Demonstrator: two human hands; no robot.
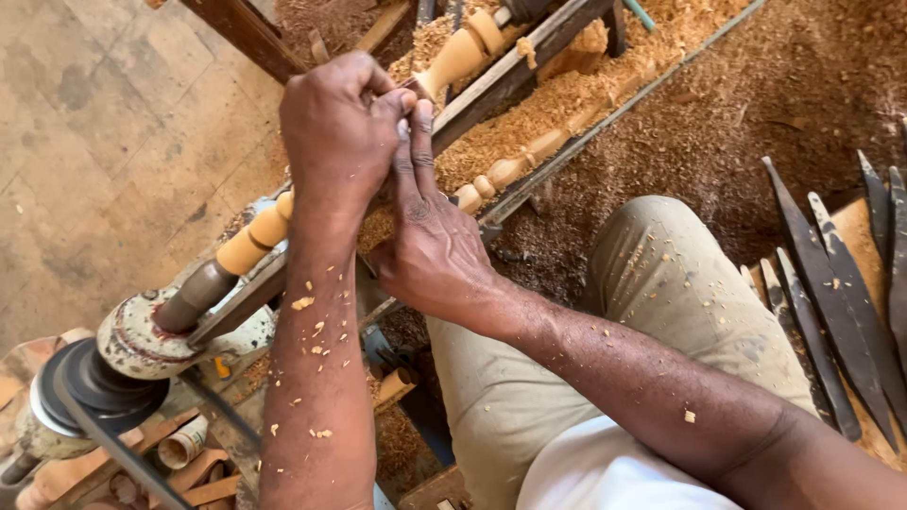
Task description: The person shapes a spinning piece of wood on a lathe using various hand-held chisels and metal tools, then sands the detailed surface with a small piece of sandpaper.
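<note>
A pale turned wooden spindle (253,241) is mounted in a lathe and runs diagonally up to its far end (460,52). My left hand (340,132) is closed in a fist over the middle of the spindle, at the dark wooden rest bar (515,68). My right hand (436,253) sits just behind it, two fingers stretched up against the left fist. Both hands grip a turning tool that is almost wholly hidden under them. Wood chips stick to both forearms.
The lathe's headstock (142,340) with pulley and black belt (113,439) is at lower left. A second turned spindle (510,170) lies in heaped shavings (586,90). Several long dark chisels (831,293) lie on a board at right. My knee (661,274) is beside them.
</note>
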